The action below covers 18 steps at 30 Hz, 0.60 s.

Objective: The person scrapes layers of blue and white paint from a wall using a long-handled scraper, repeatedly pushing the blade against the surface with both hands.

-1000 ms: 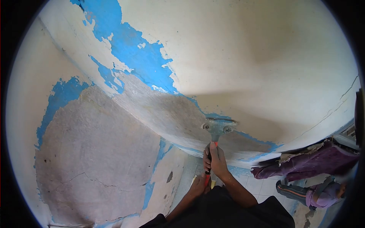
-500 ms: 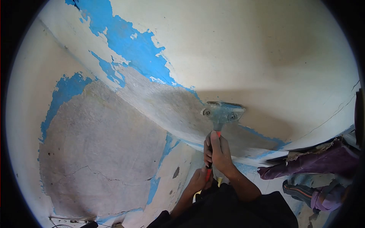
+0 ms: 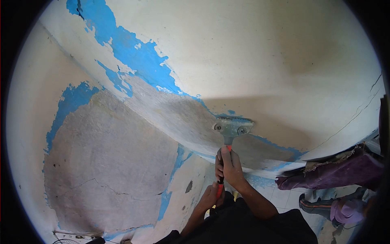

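A long-handled paint scraper point(image 3: 230, 129) with a wide, dusty head and two screws rests its blade against the wall point(image 3: 260, 57). My right hand point(image 3: 230, 166) wraps round the upper part of its red and black handle, thumb along the top. Lower down, my left hand point(image 3: 210, 196) is closed on the end of the same handle. Around the blade, cream paint borders a strip of blue paint point(image 3: 142, 59) and bare grey plaster point(image 3: 170, 105). Small blue flecks show just above the blade.
On the left, an adjoining wall has a large grey scraped patch point(image 3: 105, 158) edged in blue, with a crack across it. Dark purple cloth point(image 3: 337, 171) hangs at the right. Below it, a grey and lilac bundle point(image 3: 345, 209) lies near the tiled floor point(image 3: 280, 195).
The scraper head has moved slightly down and left, with both hands following. Fresh blue flecks now show where the blade was. The view has shifted a little.
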Available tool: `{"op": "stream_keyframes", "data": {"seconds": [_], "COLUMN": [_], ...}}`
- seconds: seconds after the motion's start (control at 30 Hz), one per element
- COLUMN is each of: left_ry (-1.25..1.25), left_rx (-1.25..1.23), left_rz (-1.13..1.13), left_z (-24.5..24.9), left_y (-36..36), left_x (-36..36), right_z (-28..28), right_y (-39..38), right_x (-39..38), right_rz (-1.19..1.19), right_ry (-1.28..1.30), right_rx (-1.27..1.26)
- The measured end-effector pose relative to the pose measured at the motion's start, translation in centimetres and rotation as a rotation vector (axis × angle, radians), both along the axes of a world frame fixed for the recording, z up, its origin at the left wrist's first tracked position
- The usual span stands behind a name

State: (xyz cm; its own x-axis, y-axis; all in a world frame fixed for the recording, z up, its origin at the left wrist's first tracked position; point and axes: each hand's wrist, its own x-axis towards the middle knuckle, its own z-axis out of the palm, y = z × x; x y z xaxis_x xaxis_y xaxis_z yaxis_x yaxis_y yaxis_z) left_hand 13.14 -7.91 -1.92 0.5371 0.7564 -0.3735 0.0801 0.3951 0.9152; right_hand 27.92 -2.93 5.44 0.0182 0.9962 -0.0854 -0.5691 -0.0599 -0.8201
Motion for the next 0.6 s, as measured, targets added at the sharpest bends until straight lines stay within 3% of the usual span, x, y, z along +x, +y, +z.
{"op": "stream_keyframes", "data": {"seconds": [0.3, 0.4, 0.6], "left_ry": [-0.005, 0.188, -0.018], "left_rx": [0.056, 0.103, 0.155], "left_rz": [0.0, -0.028, 0.019], "left_z": [-1.5, -0.4, 1.2], "left_y": [0.3, 0.2, 1.0], "left_x": [0.2, 0.7, 2.6], "right_z": [-0.4, -1.9, 3.2], "right_y": [0.3, -0.1, 0.4], "right_x": [0.2, 0.3, 1.9], "right_rz": [0.007, -0.018, 0.005], "right_ry": [-0.052, -0.052, -0.056], "right_rx": [0.048, 0.07, 0.109]}}
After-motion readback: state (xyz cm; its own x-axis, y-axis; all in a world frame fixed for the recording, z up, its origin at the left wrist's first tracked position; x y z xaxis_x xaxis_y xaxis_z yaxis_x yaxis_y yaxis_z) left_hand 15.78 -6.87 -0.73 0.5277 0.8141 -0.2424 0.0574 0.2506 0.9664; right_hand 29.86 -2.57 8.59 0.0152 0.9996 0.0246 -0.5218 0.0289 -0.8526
